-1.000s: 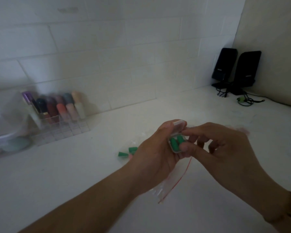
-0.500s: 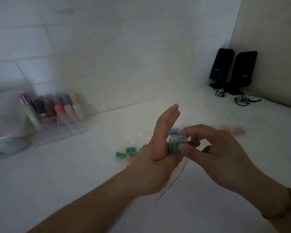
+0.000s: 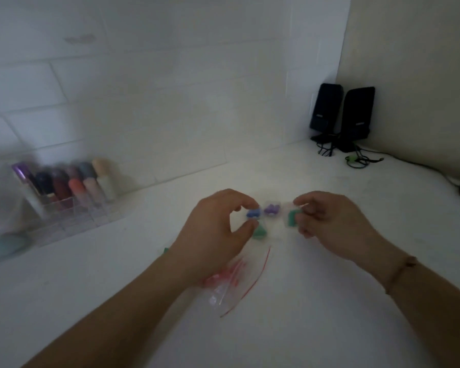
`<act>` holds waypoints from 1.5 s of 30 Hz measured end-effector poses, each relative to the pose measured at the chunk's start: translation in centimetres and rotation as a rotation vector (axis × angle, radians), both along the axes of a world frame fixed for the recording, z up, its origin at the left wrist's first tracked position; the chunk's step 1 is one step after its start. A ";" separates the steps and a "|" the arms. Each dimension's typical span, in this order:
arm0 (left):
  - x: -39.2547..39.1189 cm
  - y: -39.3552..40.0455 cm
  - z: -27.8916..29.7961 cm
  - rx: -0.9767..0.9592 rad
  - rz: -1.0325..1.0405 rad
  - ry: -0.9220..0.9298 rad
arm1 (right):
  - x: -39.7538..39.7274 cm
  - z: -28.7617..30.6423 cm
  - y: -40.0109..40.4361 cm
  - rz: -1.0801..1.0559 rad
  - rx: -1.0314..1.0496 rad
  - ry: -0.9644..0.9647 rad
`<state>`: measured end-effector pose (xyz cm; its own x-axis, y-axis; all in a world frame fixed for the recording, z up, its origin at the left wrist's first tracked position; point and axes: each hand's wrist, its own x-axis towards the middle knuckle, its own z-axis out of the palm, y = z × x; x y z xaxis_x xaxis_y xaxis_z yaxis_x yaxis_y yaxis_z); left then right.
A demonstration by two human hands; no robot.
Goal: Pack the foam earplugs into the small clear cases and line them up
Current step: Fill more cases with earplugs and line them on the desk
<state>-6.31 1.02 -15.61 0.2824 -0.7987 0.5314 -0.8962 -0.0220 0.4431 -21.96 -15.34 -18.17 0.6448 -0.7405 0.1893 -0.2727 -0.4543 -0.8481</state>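
the left hand (image 3: 218,229) curls thumb and forefinger around the clear case of blue earplugs (image 3: 253,214) on the white counter (image 3: 303,328). just right of it sits the case of purple earplugs (image 3: 272,209). the right hand (image 3: 329,221) pinches the case of green earplugs (image 3: 292,218) at the row's right end. a loose green earplug (image 3: 259,231) lies below the blue case, beside a clear zip bag (image 3: 231,285) under the left wrist. two black speakers (image 3: 343,115) stand in the corner.

Person: both forearms bare, no sleeves. Thin brown cord bracelet (image 3: 398,273) with small bead, on right wrist.
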 end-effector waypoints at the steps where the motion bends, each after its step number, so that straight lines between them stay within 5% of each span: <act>1: 0.0 -0.4 0.0 0.066 0.014 -0.028 | 0.3 -0.6 -0.1 -0.012 -0.042 0.032; 5: -0.2 -1.7 -0.5 0.222 0.053 -0.078 | 1.3 -1.1 0.9 -0.075 -0.254 0.085; 11: -2.0 -3.3 -0.1 0.200 0.063 -0.071 | 1.9 -1.2 1.6 -0.064 -0.445 0.170; 17: -4.6 -6.6 0.6 0.193 -0.003 -0.139 | -2.8 4.0 -2.0 -0.375 -0.418 0.123; 24: -8.1 -15.4 1.1 0.325 -0.110 -0.147 | -10.1 4.1 -9.1 -0.659 -0.255 0.299; 39: -13.3 -23.5 -2.0 0.310 0.060 -0.600 | -10.4 2.9 -10.1 -0.828 -0.235 0.261; 42: -13.3 -23.2 -1.6 0.274 0.020 -0.488 | -10.0 2.6 -10.0 -0.801 -0.283 0.298; 45: -12.3 -21.4 -0.3 0.197 -0.114 -0.025 | -9.2 2.4 -9.7 -0.655 -0.341 0.290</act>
<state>-18.61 -20.42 -15.94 0.1730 -0.9138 0.3676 -0.9086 -0.0040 0.4176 -31.20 -25.02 -15.75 0.1560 -0.9178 0.3651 -0.7628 -0.3468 -0.5457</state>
